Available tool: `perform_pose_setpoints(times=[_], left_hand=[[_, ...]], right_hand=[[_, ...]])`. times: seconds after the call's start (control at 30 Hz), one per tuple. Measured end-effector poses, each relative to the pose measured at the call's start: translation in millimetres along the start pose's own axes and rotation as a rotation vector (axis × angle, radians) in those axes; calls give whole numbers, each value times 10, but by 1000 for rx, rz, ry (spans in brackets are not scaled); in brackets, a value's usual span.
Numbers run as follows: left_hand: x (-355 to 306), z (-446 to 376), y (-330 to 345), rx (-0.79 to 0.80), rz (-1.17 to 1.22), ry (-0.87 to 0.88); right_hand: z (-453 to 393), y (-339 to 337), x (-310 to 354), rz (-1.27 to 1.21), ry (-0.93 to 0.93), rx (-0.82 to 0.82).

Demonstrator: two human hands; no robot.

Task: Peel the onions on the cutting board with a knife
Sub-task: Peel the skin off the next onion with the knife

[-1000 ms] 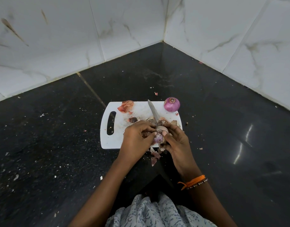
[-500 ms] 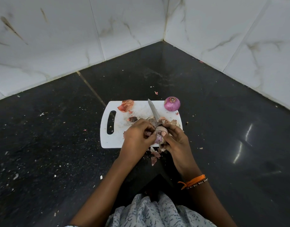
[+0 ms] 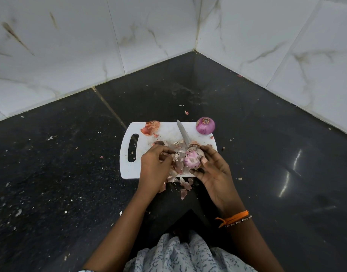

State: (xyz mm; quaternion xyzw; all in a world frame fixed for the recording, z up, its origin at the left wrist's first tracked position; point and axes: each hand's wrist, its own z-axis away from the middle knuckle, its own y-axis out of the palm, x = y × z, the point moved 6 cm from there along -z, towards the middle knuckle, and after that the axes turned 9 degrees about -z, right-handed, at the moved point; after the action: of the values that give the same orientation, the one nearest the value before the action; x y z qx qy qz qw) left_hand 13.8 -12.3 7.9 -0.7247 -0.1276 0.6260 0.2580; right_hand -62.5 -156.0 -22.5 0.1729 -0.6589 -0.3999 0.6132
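- While my right hand [image 3: 214,171] cups the half-peeled onion [image 3: 193,159] over the cutting board's [image 3: 129,169] near edge, my left hand [image 3: 155,163] pinches loose skin [image 3: 177,154] beside it.
- Knife [image 3: 183,133], blade up behind the onion, could nick my fingers if my grip slips.

- The left hand [image 3: 153,165] is back-up, its fingers curled inward and its fingertips [image 3: 169,154] pinching a strip of onion skin [image 3: 178,154].
- The left forearm runs bare from the lower edge up to the wrist, angled up and to the right.
- The right hand [image 3: 214,171] is turned palm toward the camera, its fingers and thumb cupped round the onion [image 3: 193,159].
- The right forearm slants up and to the left; its wrist wears an orange thread band [image 3: 233,218].
- The two hands sit close together but apart.
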Motion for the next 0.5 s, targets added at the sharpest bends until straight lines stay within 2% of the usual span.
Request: perform_pose_setpoints(times=[0.07, 0.13, 0.2, 0.33, 0.5], left_hand=[[-11, 11, 10, 22, 143, -27], [-83, 49, 62, 110, 289, -14], [-137, 75, 112, 143, 261, 36], [-173, 78, 94, 29, 210, 92], [-136, 33, 40, -10, 148, 82]], right_hand=[[3, -1, -9, 17, 12, -5], [9, 17, -21, 35, 22, -1], [16, 42, -36, 57, 31, 6], [30, 67, -55, 114, 29, 7], [43, 83, -77, 128, 46, 11]])
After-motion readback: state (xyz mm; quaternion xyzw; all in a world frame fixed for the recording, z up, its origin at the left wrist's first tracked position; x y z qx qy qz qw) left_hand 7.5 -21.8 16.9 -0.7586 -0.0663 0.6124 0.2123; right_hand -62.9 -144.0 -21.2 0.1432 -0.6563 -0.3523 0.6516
